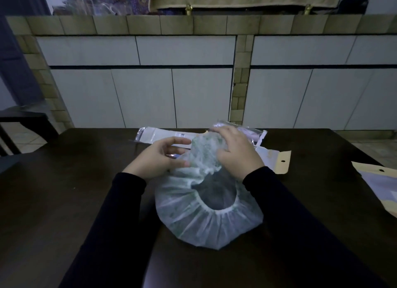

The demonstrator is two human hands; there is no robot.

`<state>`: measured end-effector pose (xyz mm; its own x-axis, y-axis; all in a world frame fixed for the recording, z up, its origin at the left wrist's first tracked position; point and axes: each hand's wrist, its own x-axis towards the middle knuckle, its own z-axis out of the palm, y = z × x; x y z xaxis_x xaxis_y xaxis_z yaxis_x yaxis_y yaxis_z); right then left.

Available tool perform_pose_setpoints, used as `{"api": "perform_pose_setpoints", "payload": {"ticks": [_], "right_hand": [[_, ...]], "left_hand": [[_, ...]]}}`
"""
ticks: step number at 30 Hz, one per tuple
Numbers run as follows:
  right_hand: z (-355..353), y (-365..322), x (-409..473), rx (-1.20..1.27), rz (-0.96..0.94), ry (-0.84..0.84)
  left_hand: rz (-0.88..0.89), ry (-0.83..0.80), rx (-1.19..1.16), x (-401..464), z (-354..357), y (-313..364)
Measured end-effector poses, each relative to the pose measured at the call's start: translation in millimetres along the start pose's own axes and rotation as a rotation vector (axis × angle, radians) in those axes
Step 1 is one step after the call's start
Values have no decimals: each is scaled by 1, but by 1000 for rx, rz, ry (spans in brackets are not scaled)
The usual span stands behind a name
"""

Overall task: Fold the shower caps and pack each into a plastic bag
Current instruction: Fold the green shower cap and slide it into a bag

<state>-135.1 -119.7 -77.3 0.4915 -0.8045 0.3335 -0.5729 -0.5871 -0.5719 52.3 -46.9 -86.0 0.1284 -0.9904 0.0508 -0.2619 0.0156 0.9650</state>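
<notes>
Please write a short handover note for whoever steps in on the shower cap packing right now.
Left hand: pinches the far left edge of the translucent white elastic-rimmed shower cap.
Right hand: fingers curled on the cap's far side.
The cap lies unfolded, opening up, on the dark wooden table.
Flat clear plastic bags with tan header cards lie beyond and to the right.
Done: nothing visibly folded.
Left: fold this cap, then bag it.

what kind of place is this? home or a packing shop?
Probably a home kitchen or dining area, not a shop: a dark wooden table, a tiled counter with white cabinet doors below, and a chair at the left edge.
</notes>
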Motion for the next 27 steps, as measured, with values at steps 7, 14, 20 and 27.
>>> {"api": "perform_pose_setpoints", "payload": {"ticks": [7,14,20,27], "right_hand": [[3,10,5,-128,40,-28],[1,12,0,-192,294,80],[13,23,6,-85,22,-39],[13,32,3,107,113,108]], "left_hand": [[66,-39,70,1,11,-3],[-1,-26,263,-4,12,1],[19,116,384,4,13,-10],[107,429,301,10,10,-15]]}}
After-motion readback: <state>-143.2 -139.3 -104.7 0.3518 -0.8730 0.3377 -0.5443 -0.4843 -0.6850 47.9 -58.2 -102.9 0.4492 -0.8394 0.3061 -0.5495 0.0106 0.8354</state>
